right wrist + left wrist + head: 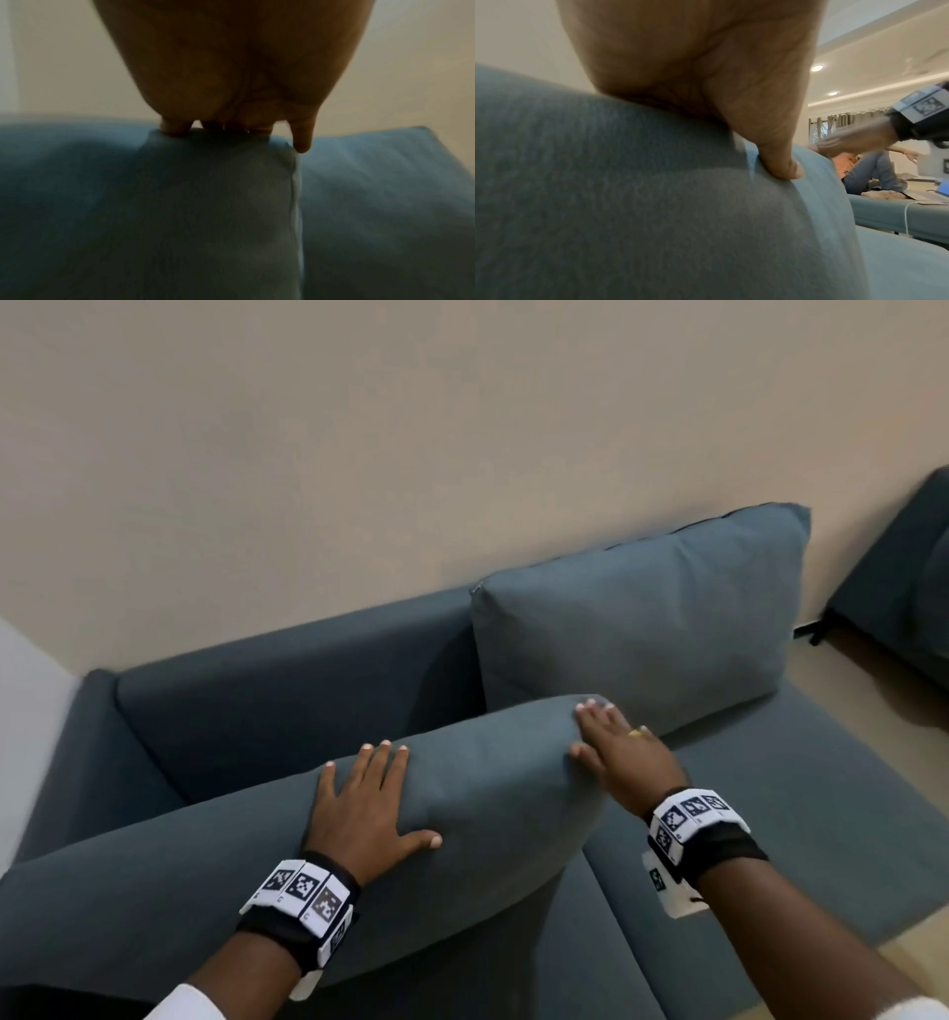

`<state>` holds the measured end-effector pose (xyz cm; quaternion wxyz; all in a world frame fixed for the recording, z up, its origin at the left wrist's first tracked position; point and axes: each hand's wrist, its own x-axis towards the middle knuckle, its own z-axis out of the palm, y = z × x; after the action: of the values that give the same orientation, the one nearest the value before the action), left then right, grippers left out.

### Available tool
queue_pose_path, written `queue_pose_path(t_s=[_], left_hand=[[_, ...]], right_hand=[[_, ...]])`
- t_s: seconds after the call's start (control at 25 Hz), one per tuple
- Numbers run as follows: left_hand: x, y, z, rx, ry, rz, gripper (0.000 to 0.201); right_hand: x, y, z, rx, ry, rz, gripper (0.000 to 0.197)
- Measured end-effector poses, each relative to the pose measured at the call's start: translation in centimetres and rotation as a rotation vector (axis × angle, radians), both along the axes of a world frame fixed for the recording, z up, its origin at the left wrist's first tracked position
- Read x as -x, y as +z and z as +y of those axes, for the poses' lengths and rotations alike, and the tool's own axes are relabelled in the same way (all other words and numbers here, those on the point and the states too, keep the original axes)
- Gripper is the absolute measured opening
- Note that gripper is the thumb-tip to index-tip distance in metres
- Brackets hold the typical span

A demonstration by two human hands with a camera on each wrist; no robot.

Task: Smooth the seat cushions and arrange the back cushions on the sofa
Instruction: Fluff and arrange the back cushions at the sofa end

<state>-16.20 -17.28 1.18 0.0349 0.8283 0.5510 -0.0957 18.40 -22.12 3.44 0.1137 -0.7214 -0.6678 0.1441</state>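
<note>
With the right back cushion (pixel 637 629) already upright, we judged the job half done: our left hand (pixel 367 806) and right hand (pixel 621 752), fingers spread flat, pressed the loose back cushion (pixel 488 793) not yet stood at far left.

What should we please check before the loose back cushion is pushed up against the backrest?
1. Left hand lies flat on the loose back cushion: ok.
2. Right hand is on the cushion's right end, fingers at its top corner: ok.
3. Slot at the left backrest is free: ok.
4. Right back cushion already stands upright against the wall: ok.
5. Loose cushion stands upright: not ok, it leans forward over the seat.
6. Left seat cushion is smooth underneath: cannot tell, mostly covered.
</note>
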Motion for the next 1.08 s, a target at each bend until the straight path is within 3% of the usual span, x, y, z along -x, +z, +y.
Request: queue_pose_path(t_s=[0.08,0.16,0.24,0.28,0.36,0.44,0.52,0.64,0.68,0.84,0.92,1.08], left_hand=[[-0.4,0.2,0.4,0.002,0.014,0.007,0.126],[-0.7,0.0,0.4,0.004,0.034,0.002,0.126],[-1.1,0.1,0.0,0.016,0.033,0.007,0.123],[-1.4,0.3,-0.1,0.026,0.028,0.014,0.121],[-1.9,0.3,-0.3,0.012,0.024,0.021,0.12],[-1.7,-0.1,-0.5,-0.019,0.035,0.001,0.124],[-1.9,-0.7,-0.5,-0.066,0.005,-0.03,0.125],[-2.7,-0.8,-0.5,-0.063,-0.032,-0.019,0.124],[-3.0,-0.9,-0.6,-0.059,-0.042,-0.01,0.123],[-4.0,-0.5,-0.6,-0.06,-0.048,-0.015,0.129],[-4.5,-0.3,-0.5,-0.041,-0.041,0.064,0.131],[-5.5,-1.0,-0.4,-0.072,-0.019,0.038,0.125]], right_hand=[[-0.9,1.7,1.2,-0.335,-0.225,0.226,0.063],[-1.8,1.0,1.3,-0.454,-0.254,0.253,0.062],[-1.5,-3.7,0.2,-0.054,-0.116,0.257,0.085],[-1.4,-5.6,-0.2,0.056,-0.154,0.28,0.093],[-2.2,-6.7,-0.1,0.036,-0.323,0.475,0.077],[-2.5,-6.1,0.2,0.012,-0.375,0.614,0.063],[-3.0,-6.1,0.2,0.042,-0.408,0.675,0.073],[-2.7,-7.2,0.2,0.057,-0.497,0.726,0.104],[-2.8,-7.4,0.2,0.021,-0.5,0.741,0.103],[-3.0,-7.1,0.6,-0.071,-0.45,0.686,0.055],[-2.9,-6.8,0.9,-0.032,-0.433,0.661,0.035],[-3.1,-6.9,1.1,0.05,-0.465,0.63,0.04]])
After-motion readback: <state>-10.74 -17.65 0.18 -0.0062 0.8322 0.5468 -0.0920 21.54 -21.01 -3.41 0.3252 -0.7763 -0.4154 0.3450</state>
